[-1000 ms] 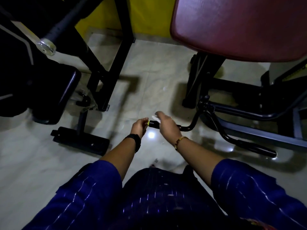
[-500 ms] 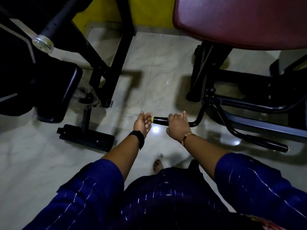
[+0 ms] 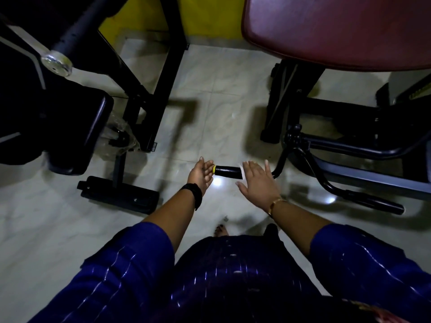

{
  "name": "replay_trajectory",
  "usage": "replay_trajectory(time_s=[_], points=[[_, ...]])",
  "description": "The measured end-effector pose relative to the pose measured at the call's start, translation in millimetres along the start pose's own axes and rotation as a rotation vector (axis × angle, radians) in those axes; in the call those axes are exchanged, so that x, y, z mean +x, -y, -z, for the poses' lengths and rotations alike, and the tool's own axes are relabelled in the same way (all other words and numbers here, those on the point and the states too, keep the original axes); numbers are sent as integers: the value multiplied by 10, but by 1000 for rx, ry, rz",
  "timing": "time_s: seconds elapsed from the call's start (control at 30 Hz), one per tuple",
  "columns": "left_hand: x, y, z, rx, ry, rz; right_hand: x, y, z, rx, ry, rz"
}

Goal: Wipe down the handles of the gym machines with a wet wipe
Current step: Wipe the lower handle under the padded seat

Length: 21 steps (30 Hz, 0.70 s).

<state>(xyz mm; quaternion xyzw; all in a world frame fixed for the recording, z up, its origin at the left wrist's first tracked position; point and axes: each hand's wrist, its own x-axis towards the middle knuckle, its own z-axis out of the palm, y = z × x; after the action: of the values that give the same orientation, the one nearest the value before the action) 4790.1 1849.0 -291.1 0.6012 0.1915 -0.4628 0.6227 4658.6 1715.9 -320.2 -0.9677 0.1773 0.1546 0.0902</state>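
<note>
Both hands flank the black handle [image 3: 227,172] at centre: my left hand [image 3: 200,174], fingers straight, touches its yellow end cap [image 3: 213,169]; my right hand [image 3: 257,185], fingers spread apart, covers its right end.

pale glossy tiled floor [image 3: 210,108]; black machine foot bar [image 3: 119,197] left, black frame base [image 3: 275,127] right, bare foot [image 3: 220,230] between.

Just left of the right fingers [image 3: 253,167], the handle [image 3: 227,171] looks like smooth black rubber with a sheen. Under them the floor [image 3: 210,108] is glossy marbled tile; beyond, the seat [image 3: 338,26] looks like smooth vinyl.
</note>
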Motion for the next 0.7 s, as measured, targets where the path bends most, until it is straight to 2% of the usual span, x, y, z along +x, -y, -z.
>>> replay_trajectory(time_s=[0.13,0.3,0.43,0.57,0.63,0.7], points=[[-16,-8,-8,25,7,16,367,360,184,120,38,39],[25,-31,7,32,17,25,202,424,110,38,20,222],[56,-18,14,25,2,36,-27,46,32,44,-24,67],[57,-11,-3,52,-14,25,272,35,159,153,77,-32],[57,23,-11,254,-33,-37,432,203,237,125,111,15],[26,68,42,713,49,-186,454,386,242,78,109,114]])
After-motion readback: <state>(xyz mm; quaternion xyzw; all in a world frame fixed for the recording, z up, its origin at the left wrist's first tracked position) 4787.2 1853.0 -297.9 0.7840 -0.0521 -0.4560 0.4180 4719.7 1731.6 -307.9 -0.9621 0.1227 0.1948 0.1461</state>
